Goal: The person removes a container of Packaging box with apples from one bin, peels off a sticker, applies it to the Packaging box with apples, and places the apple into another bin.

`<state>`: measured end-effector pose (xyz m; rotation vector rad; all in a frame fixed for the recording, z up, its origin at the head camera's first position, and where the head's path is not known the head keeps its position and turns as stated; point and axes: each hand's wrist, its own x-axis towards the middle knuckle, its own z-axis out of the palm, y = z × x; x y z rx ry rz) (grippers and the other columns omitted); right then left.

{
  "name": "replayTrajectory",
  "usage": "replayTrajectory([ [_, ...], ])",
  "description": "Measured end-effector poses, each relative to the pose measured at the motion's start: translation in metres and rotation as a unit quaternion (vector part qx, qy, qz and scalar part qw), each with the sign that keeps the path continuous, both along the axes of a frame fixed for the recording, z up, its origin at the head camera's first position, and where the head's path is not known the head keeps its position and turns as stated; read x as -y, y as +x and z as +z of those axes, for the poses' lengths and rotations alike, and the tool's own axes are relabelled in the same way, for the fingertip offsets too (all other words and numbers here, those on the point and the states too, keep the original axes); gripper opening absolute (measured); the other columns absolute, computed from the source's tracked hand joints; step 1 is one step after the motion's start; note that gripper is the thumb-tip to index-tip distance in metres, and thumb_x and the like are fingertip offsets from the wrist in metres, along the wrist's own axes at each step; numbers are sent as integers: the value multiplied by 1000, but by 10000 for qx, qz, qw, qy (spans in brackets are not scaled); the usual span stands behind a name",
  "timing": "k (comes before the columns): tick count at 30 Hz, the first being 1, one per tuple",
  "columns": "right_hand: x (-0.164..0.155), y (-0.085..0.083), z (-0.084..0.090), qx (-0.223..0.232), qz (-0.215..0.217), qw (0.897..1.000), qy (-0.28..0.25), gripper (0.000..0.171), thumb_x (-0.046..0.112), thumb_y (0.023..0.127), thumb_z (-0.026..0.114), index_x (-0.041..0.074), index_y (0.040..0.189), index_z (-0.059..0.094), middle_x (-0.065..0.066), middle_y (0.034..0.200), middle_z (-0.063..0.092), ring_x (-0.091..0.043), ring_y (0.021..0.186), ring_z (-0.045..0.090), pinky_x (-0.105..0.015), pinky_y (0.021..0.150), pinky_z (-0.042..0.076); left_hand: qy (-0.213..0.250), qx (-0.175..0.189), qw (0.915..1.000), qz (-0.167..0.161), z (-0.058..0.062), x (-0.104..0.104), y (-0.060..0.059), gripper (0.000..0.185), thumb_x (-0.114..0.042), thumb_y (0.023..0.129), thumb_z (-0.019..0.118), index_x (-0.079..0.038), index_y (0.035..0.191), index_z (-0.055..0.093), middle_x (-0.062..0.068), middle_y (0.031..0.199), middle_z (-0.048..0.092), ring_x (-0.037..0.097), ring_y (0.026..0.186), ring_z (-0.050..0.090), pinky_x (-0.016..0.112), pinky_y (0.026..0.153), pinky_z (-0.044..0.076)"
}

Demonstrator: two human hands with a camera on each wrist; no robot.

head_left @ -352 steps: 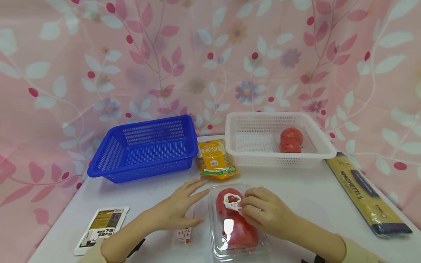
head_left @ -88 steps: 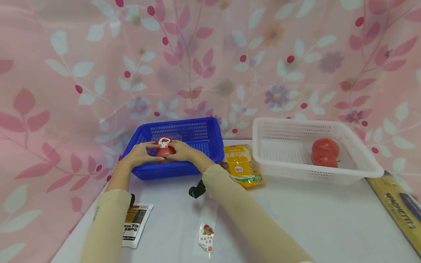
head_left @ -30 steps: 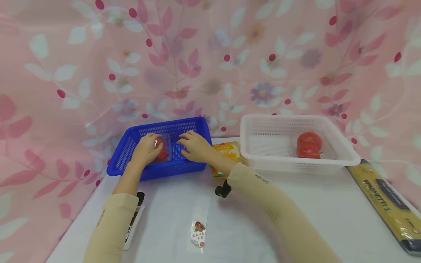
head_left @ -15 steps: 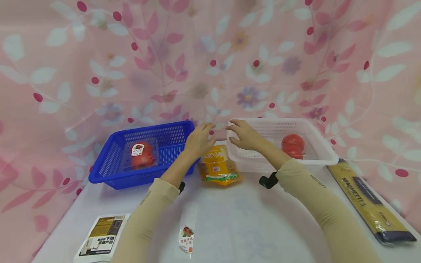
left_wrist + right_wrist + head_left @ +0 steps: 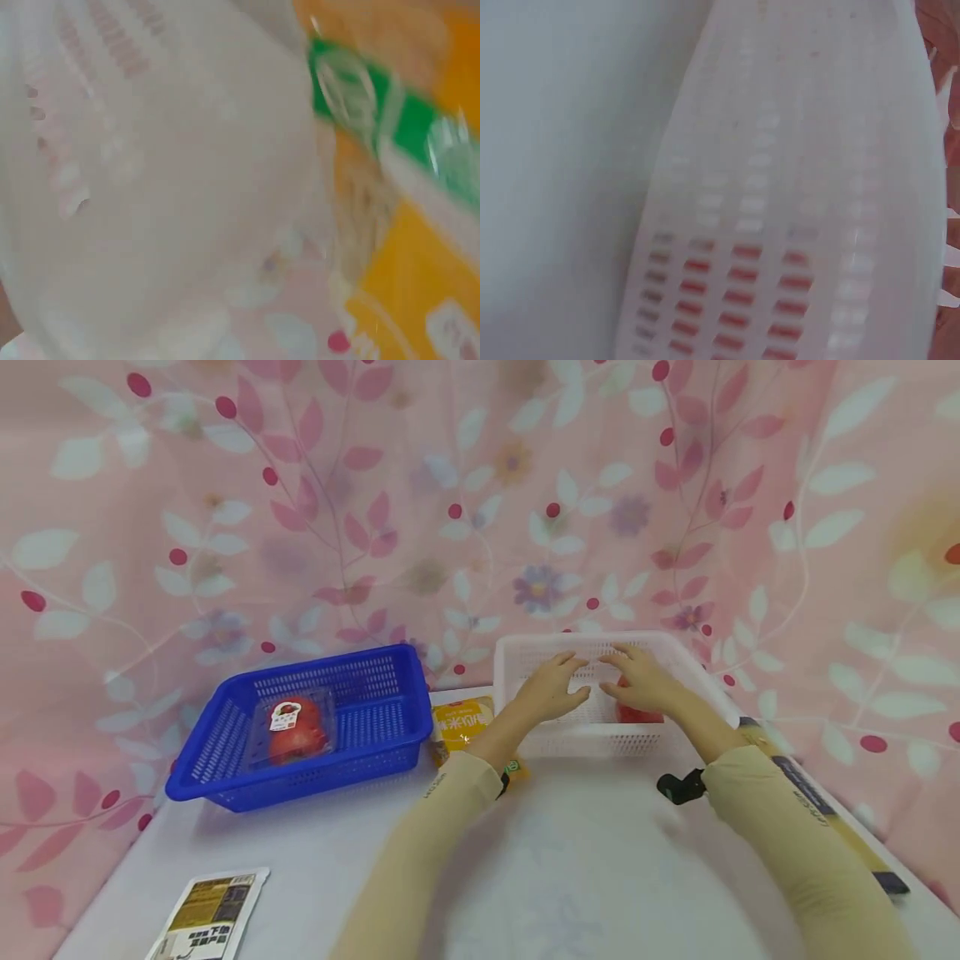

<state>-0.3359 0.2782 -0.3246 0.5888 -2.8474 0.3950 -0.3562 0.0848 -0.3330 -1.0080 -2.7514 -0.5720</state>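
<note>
Head view: we hold our left hand and right hand, grips apart, above the white basket, where red fruit lies partly hidden. Left wrist view: we see its blurred wall beside a yellow bag. Right wrist view: we see red through its slots.

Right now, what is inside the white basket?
Red fruit lies inside the white basket, toward the right, partly covered by the right hand. The left hand hides more inside; what lies behind it cannot be seen.
</note>
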Motion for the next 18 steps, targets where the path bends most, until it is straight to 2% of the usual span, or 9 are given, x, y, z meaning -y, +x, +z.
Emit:
replayTrajectory([
  [6, -41, 4, -15, 654, -574, 9954, -402, 58, 31, 89, 56, -1, 133, 39, -35, 139, 22, -56, 122, 21, -71, 93, 17, -12, 722, 9973, -91, -15, -37, 0, 47, -34, 90, 56, -20, 134, 47, 3, 143, 36, 19, 130, 33, 39, 100, 35],
  [9, -55, 6, -23, 928, -736, 9918, -473, 65, 39, 89, 55, -2, 135, 35, -37, 139, 19, -56, 123, 19, -72, 93, 16, -97, 1027, 9946, -94, -22, -50, -1, 53, -39, 89, 56, -20, 137, 43, 2, 145, 33, 17, 133, 28, 39, 102, 32],
  [14, -65, 5, -29, 1044, -828, 9899, -480, 73, 44, 88, 55, -3, 138, 32, -38, 138, 21, -53, 125, 19, -69, 93, 20, -270, 1500, 9879, -290, -26, -64, -4, 74, -55, 84, 54, -23, 145, 28, 0, 150, 23, 15, 136, 21, 42, 104, 29],
  [18, -60, -1, -30, 1113, -858, 9887, -527, 77, 52, 86, 52, 0, 139, 31, -34, 139, 25, -50, 124, 24, -68, 94, 21, -144, 1843, 9818, -431, -25, -68, -8, 84, -57, 81, 56, -21, 147, 19, 0, 151, 18, 14, 137, 16, 40, 106, 24],
])
